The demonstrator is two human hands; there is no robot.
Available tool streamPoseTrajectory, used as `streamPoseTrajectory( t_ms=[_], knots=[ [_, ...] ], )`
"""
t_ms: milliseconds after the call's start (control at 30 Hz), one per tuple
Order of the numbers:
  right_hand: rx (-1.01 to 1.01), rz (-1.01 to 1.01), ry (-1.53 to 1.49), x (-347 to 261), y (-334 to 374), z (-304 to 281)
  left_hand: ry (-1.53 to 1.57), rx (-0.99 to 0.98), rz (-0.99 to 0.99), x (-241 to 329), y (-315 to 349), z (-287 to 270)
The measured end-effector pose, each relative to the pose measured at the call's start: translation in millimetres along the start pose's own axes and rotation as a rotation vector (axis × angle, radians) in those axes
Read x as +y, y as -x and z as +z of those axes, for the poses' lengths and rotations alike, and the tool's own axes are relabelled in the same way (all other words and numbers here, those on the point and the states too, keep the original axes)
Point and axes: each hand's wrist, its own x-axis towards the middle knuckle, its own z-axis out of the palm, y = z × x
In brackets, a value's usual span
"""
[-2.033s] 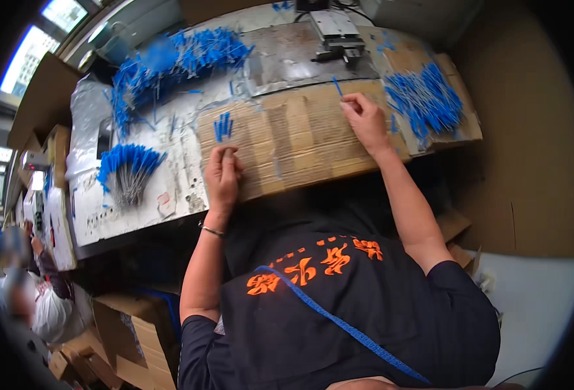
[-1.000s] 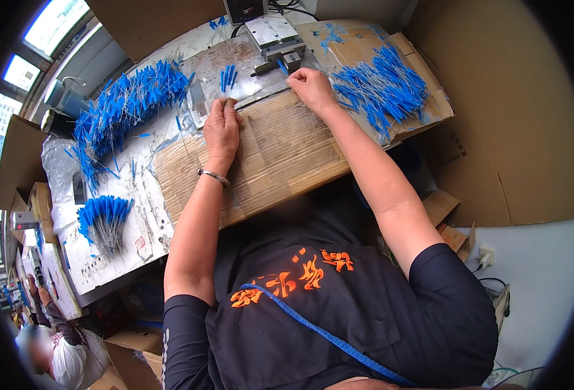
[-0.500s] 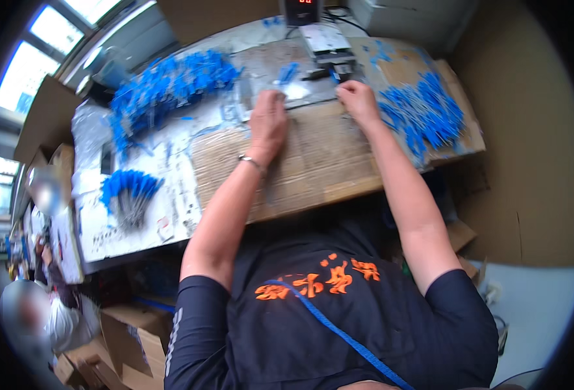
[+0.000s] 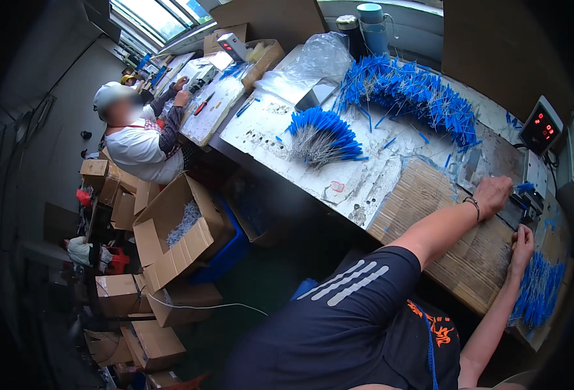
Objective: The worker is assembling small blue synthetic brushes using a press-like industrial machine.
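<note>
The right hand (image 4: 524, 246) is at the metal machine (image 4: 534, 170) (whether it pinches anything, I cannot tell). The left hand (image 4: 493, 194) is clamped on some blue-tipped wires (image 4: 525, 187) beside the machine. Farther off, a fanned bunch (image 4: 326, 138) lies on the white table (image 4: 357, 177).

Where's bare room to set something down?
White tabletop between the fanned blue-tipped wires and cardboard mat, stains aside; also the mat's strip left of the left forearm. Crowded: the back, under the heaped wires, and beside the machine, around left hand and right hand.
</note>
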Motion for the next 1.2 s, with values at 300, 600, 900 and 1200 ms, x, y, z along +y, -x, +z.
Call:
streamPoseTrajectory(
  t_ms=[300,600,900,1200],
  knots=[
    [0.004,-0.030,0.042,-3,0,-3,-0.067,0.029,0.094,-6,1,11],
    [-0.040,-0.052,0.030,-3,1,-5,-0.036,0.012,0.197,-13,9,14],
    [-0.101,0.092,-0.565,-81,34,29,0.245,-0.282,-0.007,25,70,-56],
    [-0.599,0.060,-0.599,-121,98,95,1.041,-0.621,-0.539,49,130,-132]
  ],
)
